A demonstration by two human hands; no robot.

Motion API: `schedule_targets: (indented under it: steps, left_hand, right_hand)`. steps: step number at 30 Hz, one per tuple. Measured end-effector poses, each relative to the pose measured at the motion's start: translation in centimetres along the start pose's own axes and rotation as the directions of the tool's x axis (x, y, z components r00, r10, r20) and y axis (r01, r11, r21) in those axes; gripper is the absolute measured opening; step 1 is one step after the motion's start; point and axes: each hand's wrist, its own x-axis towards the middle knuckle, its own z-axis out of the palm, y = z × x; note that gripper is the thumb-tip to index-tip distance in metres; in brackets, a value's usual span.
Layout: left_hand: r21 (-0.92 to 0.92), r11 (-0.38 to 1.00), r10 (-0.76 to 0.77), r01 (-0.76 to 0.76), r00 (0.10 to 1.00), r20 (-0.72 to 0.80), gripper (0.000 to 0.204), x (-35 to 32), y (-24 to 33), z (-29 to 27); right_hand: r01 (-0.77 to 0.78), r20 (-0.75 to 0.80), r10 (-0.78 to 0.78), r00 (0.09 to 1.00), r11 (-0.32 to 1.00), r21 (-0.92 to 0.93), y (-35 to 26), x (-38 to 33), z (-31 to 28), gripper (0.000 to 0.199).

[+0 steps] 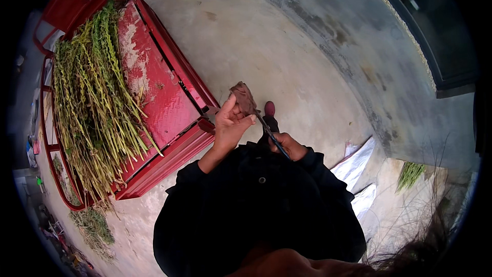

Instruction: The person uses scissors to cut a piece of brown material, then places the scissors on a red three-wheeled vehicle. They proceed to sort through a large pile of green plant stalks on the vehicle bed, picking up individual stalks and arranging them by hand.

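In front of my chest, my left hand (231, 123) is closed on the lower edge of a crumpled brown cloth-like piece (244, 97), its thumb reaching toward the right. A thin dark rod (266, 129) runs from that piece down to the right. My right hand (289, 146) is wrapped round the rod's lower part. Whether the brown piece is fixed to the rod or only laid round it, I cannot tell. Beyond my hands, a dark red shoe (269, 108) shows on the concrete floor.
To the left stands a red cargo cart (164, 97) with a rail, its bed loaded with long green-yellow stalks (97, 102). More plant matter (92, 228) lies on the floor behind it. White sheets (356, 166) and a small green bundle (410, 175) lie at right, near a grey wall (400, 66).
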Motion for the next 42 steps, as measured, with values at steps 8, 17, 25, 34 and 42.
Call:
schedule_targets:
  steps: [8,17,25,34,42]
  left_hand:
    - [0.031,0.998,0.064,-0.061,0.991,-0.121,0.063,14.6,4.7,6.9]
    - [0.052,0.997,0.076,-0.064,0.961,-0.266,0.067,26.9,-0.3,4.8]
    - [0.012,0.981,0.177,-0.194,0.862,-0.475,0.068,37.1,1.2,-1.5]
    - [0.001,0.916,0.326,-0.401,0.744,-0.584,0.074,56.3,10.0,-14.3]
    - [-0.187,0.941,0.11,-0.284,0.774,-0.623,0.062,71.8,13.9,-23.0]
  right_hand:
    - [-0.25,0.17,0.247,0.954,0.968,-0.008,-9.4,8.6,-16.3,0.03]
    - [-0.061,0.336,0.109,0.936,0.987,-0.15,-5.4,20.7,-28.4,0.018]
    - [0.081,0.466,0.02,0.885,0.977,-0.196,-6.2,36.3,-33.1,0.016]
    - [-0.028,0.352,0.08,0.932,0.988,-0.15,-10.4,58.3,-40.7,0.015]
    - [-0.255,-0.029,0.259,0.965,0.962,0.095,-12.0,73.0,-48.2,0.016]
